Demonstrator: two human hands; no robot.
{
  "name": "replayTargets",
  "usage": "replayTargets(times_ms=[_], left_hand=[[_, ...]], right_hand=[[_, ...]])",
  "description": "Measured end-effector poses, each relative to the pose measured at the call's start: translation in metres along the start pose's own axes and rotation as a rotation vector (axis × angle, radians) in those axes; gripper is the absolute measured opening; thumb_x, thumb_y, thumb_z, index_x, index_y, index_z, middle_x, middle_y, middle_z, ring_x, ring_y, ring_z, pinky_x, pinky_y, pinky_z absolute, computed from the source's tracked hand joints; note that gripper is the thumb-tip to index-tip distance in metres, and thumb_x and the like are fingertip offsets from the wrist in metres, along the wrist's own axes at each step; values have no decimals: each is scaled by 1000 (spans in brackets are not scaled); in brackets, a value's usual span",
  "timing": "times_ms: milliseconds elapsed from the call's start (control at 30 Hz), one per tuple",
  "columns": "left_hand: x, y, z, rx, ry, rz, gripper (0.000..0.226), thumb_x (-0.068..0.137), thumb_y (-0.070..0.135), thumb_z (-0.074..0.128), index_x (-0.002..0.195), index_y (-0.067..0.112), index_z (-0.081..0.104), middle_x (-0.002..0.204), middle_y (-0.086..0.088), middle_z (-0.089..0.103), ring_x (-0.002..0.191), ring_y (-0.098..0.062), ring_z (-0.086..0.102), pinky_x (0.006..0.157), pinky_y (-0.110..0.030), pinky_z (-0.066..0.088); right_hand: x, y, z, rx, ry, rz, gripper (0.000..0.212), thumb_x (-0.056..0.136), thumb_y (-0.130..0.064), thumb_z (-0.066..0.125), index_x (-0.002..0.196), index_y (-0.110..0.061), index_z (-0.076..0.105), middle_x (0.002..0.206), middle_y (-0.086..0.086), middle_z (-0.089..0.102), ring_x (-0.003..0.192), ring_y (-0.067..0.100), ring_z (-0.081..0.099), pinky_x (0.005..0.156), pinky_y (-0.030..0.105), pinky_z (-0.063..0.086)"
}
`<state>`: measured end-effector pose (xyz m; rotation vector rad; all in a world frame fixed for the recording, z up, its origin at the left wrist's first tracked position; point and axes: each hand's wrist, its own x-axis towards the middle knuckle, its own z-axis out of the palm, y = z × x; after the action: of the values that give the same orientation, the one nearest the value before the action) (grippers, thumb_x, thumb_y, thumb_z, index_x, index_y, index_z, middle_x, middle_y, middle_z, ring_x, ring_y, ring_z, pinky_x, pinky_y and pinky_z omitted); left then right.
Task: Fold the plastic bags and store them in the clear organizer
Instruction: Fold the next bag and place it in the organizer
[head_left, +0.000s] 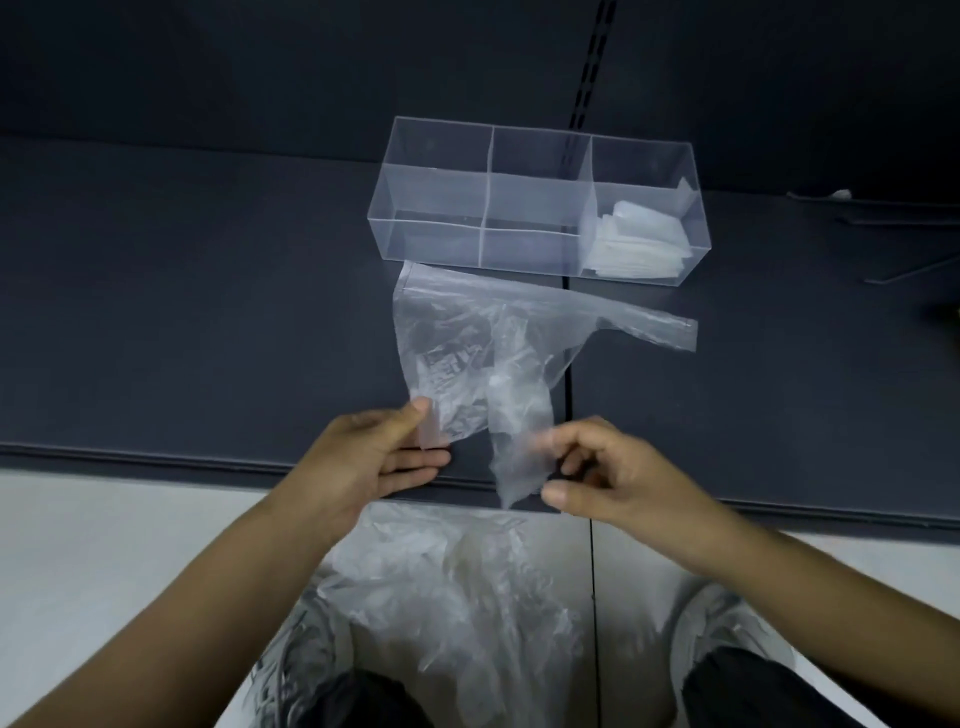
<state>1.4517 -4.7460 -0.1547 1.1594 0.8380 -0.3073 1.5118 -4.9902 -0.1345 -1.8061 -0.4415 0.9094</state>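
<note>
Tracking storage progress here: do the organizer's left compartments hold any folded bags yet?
No, the folded bags sit only in the rightmost compartment of the organizer; its left compartments show nothing inside.

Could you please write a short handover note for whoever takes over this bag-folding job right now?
Left hand: pinches the near left corner of the thin clear plastic bag spread over the dark surface.
Right hand: fingers pinch the same bag's crumpled near edge.
Clear acrylic compartment organizer: just beyond the bag; folded white bags fill its right compartment, the others look empty.
Done: some bags stored.
Left: fold this bag, then the loose heap of clear bags by the feet.
</note>
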Motion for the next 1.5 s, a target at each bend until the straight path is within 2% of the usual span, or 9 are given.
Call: replayTargets(times_ms=[167, 400, 567, 733, 867, 1133, 1267, 1400, 1500], left_hand=[[6, -1, 3, 4, 85, 22, 15, 84, 19, 71, 89, 5, 69, 82, -10, 75, 77, -25, 74, 56, -23, 57], [6, 0, 0, -30, 134, 39, 12, 83, 20, 72, 86, 8, 72, 79, -10, 75, 74, -22, 74, 53, -20, 55], [8, 9, -19, -47, 187, 61, 12, 85, 16, 69, 90, 5, 68, 76, -8, 75, 71, -21, 74, 52, -19, 54], [11, 15, -31, 13, 164, 44, 16, 86, 16, 67, 95, 3, 67, 81, -9, 76, 73, -21, 74, 53, -18, 55], [12, 18, -36, 60, 129, 6, 17, 87, 17, 66, 98, 4, 68, 85, -10, 76, 76, -22, 74, 54, -19, 55], [5, 3, -34, 227, 79, -51, 20, 87, 17, 65, 97, 0, 68, 84, -20, 74, 76, -29, 73, 53, -23, 57], [-8, -4, -26, 417, 110, -23, 17, 91, 15, 64, 85, 1, 72, 74, -17, 73, 66, -27, 73, 48, -22, 54], [-13, -6, -15, 823, 309, 322, 23, 92, 21, 63, 71, 13, 69, 59, -3, 69, 53, -18, 67, 50, -24, 53], [-6, -5, 8, 1131, 486, 955, 9, 91, 7, 62, 89, 9, 70, 85, -7, 69, 77, -25, 65, 71, -29, 48]], right_hand=[[13, -1, 7, 1, 50, -11, 27, 67, -37, 74, 94, -35, 69, 97, -4, 50, 86, 3, 50, 76, 12, 42], [15, 2, -5, 42, -11, -12, 15, 79, -26, 69, 76, -11, 65, 94, 0, 52, 84, 11, 53, 85, 24, 44], [4, 6, -53, 23, -62, 61, 34, 84, -35, 54, 83, -4, 67, 102, 3, 60, 92, 5, 58, 88, 13, 42], [-4, 17, -98, -57, 72, 137, 47, 83, -43, 57, 82, 3, 65, 78, 6, 72, 68, 11, 64, 63, 15, 47], [-6, 33, -111, 37, 233, 175, 23, 75, -26, 71, 76, -10, 55, 61, 7, 65, 48, 10, 52, 47, 16, 41], [-24, 61, -115, 25, 544, 231, 11, 93, -9, 59, 103, -15, 60, 57, 5, 65, 43, 8, 48, 41, 18, 39], [-38, 67, -118, -332, 705, 380, 12, 90, -18, 64, 99, -12, 59, 57, 1, 62, 51, 13, 56, 53, 26, 43], [-39, 42, -109, -806, 707, 517, 39, 85, -26, 68, 117, -11, 53, 101, 14, 61, 97, 38, 58, 75, 40, 44], [-16, 10, -82, -1010, 861, 83, 37, 80, -7, 67, 116, -2, 60, 113, 25, 54, 103, 46, 51, 89, 48, 42]])
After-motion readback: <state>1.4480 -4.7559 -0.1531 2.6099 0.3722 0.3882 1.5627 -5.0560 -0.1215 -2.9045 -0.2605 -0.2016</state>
